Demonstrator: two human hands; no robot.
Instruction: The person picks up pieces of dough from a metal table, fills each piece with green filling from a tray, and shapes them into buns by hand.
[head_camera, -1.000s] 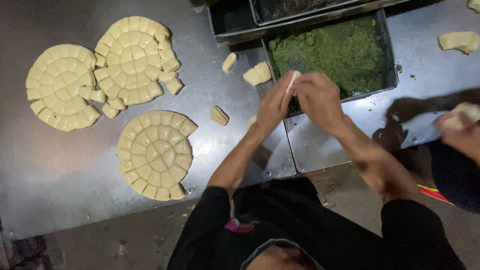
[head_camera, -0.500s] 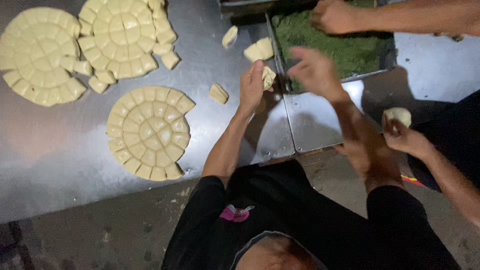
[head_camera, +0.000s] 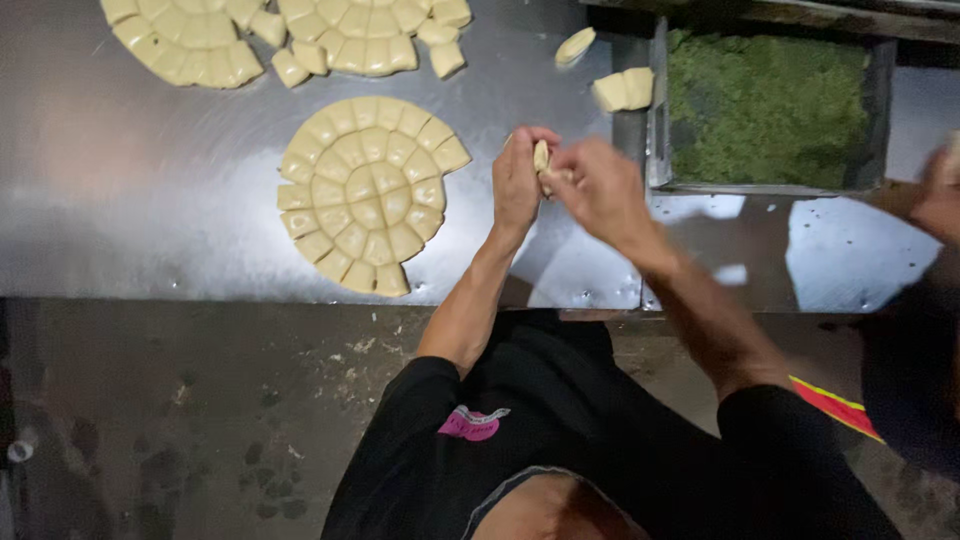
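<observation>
My left hand (head_camera: 518, 180) and my right hand (head_camera: 597, 188) meet over the steel table (head_camera: 150, 200), both pinching one small pale piece of dough (head_camera: 541, 157) between their fingers. To the left of my hands lies a round disc of dough (head_camera: 362, 192) cut into several small squares. A metal tray of green filling (head_camera: 766, 105) stands just right of my right hand. Two loose dough pieces (head_camera: 624, 89) rest by the tray's left wall.
Two more cut dough discs (head_camera: 190, 40) (head_camera: 365, 35) lie at the table's far left edge of view. A single dough scrap (head_camera: 575, 45) sits near the back. Another person's hand (head_camera: 935, 195) is at the right edge. Dark floor lies below the table edge.
The view has shifted, so the discs and tray sit higher in frame. My hands have come together on the dough piece. The other person's arm over the tray has gone.
</observation>
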